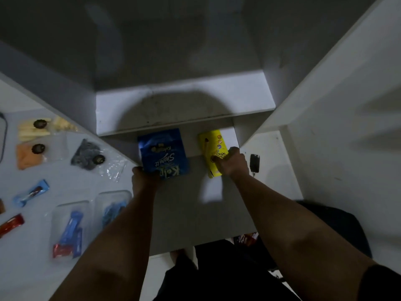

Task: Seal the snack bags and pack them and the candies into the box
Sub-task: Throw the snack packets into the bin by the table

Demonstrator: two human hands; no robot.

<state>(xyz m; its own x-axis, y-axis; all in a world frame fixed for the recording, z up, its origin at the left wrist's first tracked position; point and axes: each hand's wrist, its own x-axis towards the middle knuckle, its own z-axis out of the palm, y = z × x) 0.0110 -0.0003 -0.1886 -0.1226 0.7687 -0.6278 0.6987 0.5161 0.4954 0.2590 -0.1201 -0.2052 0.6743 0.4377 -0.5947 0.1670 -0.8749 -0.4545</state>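
A large white open box (pixel 184 101) stands in front of me with its flaps spread out. My left hand (pixel 144 177) grips the near edge of a blue snack bag (pixel 162 153) that lies inside the box at the left. My right hand (pixel 232 162) grips the near end of a yellow snack bag (pixel 211 146) inside the box at the right. On the white table (pixel 28 257) to the left lie clear zip bags of snacks: yellow pieces (pixel 34 129), orange pieces (pixel 29 156) and dark pieces (pixel 86 158). Wrapped candies (pixel 31 193) lie nearer to me.
Two clear bags with blue and red candy bars (pixel 70 233) and blue pieces (pixel 112 210) lie by the box's left flap. A red candy bar (pixel 10 224) sits at the left edge. A black car key (pixel 254 162) rests on the right flap. A white wall (pixel 347 105) rises at right.
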